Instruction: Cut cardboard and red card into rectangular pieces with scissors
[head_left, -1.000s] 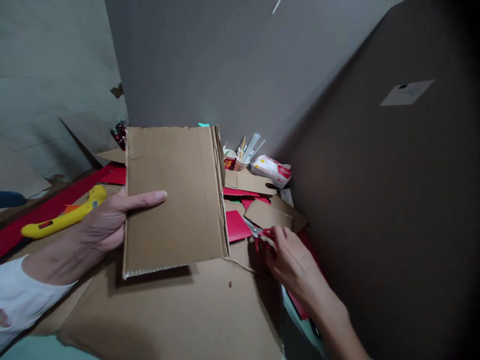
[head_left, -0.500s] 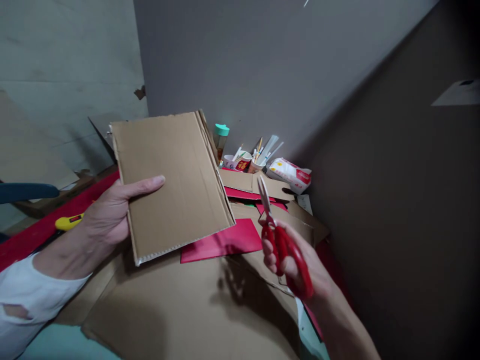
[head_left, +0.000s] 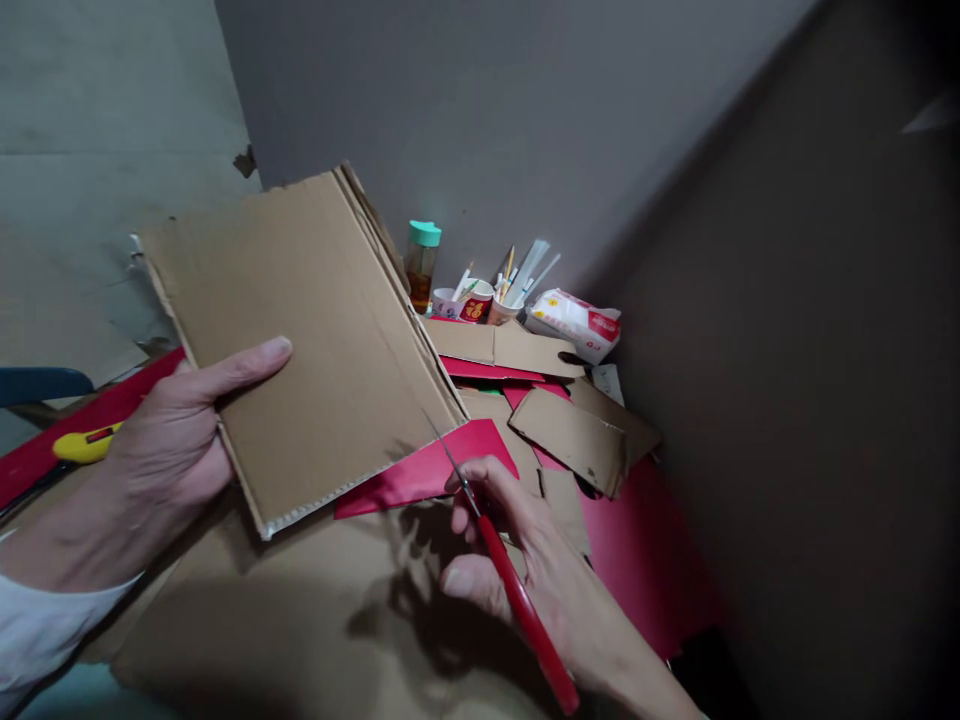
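Up close, our left grip [head_left: 161,450] pinches a cardboard panel [head_left: 300,330] by its edge, thumb pressed across the face, and holds it tilted. Just right of it, our right grip [head_left: 525,570] is closed around red-handled scissors [head_left: 517,600], blade tip reaching the panel's lower edge above a red sheet [head_left: 427,470].

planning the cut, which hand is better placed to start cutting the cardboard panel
Likely the right: the right hand holds the red scissors, blades at the cardboard panel edge. The left hand grips it.
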